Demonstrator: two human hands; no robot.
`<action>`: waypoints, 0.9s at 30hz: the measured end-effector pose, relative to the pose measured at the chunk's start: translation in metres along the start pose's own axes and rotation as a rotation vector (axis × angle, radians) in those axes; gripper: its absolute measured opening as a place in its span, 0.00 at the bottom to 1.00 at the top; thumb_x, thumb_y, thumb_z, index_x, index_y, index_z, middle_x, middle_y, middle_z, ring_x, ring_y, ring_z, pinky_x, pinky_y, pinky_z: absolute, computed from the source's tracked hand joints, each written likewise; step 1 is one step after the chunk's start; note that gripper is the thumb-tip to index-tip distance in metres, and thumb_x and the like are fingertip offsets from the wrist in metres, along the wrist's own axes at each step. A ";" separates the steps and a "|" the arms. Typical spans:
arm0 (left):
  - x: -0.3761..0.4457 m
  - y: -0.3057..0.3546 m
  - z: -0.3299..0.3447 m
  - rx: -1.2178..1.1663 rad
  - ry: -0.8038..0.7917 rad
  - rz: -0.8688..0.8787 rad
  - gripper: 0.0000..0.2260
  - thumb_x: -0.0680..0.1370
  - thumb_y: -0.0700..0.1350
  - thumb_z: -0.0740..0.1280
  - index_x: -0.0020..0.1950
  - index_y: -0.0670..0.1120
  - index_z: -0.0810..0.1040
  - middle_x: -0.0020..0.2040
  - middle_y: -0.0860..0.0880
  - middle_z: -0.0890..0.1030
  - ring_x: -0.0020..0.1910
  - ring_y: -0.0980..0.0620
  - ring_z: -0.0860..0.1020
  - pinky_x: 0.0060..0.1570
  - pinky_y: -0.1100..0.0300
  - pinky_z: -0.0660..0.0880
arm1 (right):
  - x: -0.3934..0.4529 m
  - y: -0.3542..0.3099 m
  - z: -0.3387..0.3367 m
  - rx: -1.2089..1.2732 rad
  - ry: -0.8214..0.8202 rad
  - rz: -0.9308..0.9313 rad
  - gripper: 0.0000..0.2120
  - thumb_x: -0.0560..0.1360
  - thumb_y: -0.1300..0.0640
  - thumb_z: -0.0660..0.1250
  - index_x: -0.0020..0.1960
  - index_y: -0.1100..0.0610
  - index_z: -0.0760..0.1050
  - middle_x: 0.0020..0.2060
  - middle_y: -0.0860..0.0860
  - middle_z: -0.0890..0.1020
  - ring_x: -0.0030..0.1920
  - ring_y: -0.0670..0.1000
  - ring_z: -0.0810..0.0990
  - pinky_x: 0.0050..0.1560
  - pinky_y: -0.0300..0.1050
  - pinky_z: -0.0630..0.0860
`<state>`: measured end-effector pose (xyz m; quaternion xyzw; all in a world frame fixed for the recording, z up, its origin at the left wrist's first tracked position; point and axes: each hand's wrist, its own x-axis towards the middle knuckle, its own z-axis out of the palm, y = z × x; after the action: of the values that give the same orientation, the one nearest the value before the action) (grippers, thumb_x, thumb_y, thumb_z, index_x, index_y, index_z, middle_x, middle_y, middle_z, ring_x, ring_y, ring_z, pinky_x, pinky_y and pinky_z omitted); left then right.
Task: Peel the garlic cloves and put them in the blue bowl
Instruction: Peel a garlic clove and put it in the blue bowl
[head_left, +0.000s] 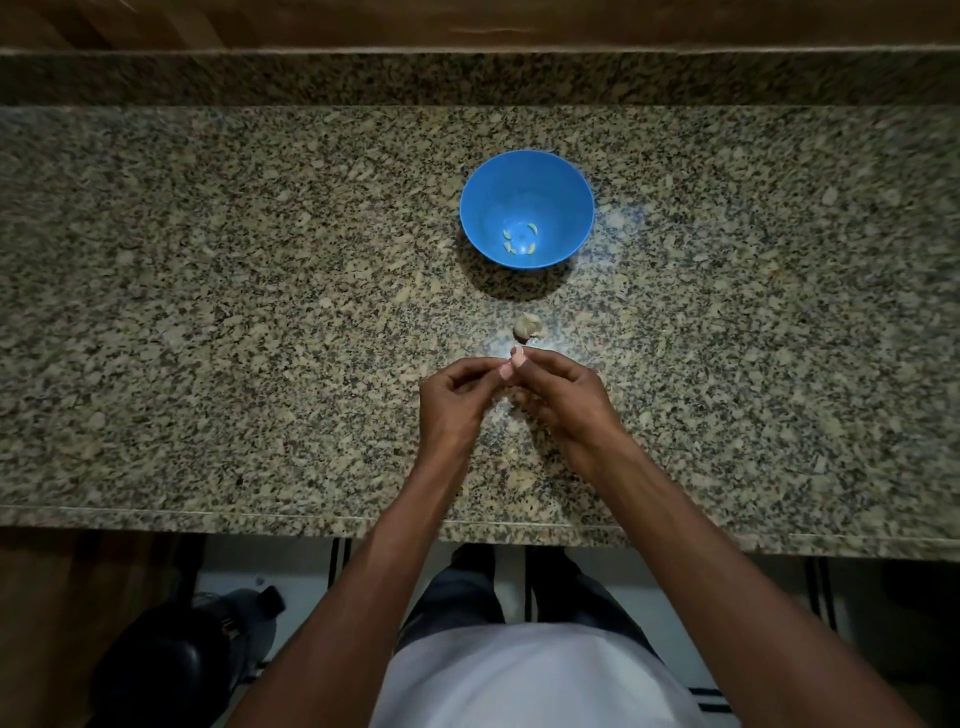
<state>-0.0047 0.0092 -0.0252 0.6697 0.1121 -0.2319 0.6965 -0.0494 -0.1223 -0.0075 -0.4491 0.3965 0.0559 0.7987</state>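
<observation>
The blue bowl (526, 208) stands on the granite counter (208, 312), with several small peeled garlic cloves (519, 241) lying in its bottom. A pale garlic bulb piece (527, 327) lies on the counter between the bowl and my hands. My left hand (457, 400) and my right hand (561, 400) meet just in front of it, fingertips together. They pinch something small between them, which is hidden by the fingers.
A few pale bits that look like garlic skin lie on the counter under and near my hands (511, 452). The counter's front edge (311, 519) runs below my wrists. A raised granite ledge (467, 78) borders the back. A dark object (176, 660) sits on the floor at lower left.
</observation>
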 end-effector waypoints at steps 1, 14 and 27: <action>0.003 -0.001 -0.001 0.068 -0.002 0.026 0.08 0.75 0.40 0.77 0.53 0.39 0.86 0.48 0.47 0.88 0.51 0.49 0.86 0.52 0.57 0.83 | 0.000 -0.002 0.000 0.022 -0.003 0.022 0.12 0.77 0.60 0.75 0.59 0.63 0.83 0.55 0.59 0.87 0.53 0.53 0.86 0.55 0.46 0.82; 0.027 0.007 -0.020 0.441 -0.365 0.047 0.02 0.80 0.43 0.72 0.52 0.45 0.82 0.47 0.50 0.85 0.44 0.59 0.83 0.42 0.67 0.77 | 0.009 -0.009 -0.022 -0.079 -0.062 0.072 0.12 0.79 0.63 0.73 0.62 0.61 0.84 0.52 0.58 0.87 0.48 0.51 0.87 0.54 0.48 0.85; 0.039 -0.017 -0.022 0.916 -0.029 0.523 0.15 0.79 0.45 0.72 0.65 0.44 0.80 0.59 0.52 0.70 0.60 0.58 0.61 0.57 0.63 0.65 | 0.025 -0.003 -0.025 -1.624 -0.003 -0.797 0.06 0.79 0.63 0.68 0.46 0.58 0.82 0.44 0.53 0.79 0.38 0.51 0.77 0.38 0.51 0.81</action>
<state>0.0250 0.0245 -0.0601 0.9078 -0.1815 -0.0849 0.3684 -0.0453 -0.1498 -0.0293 -0.9785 0.0488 0.0382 0.1968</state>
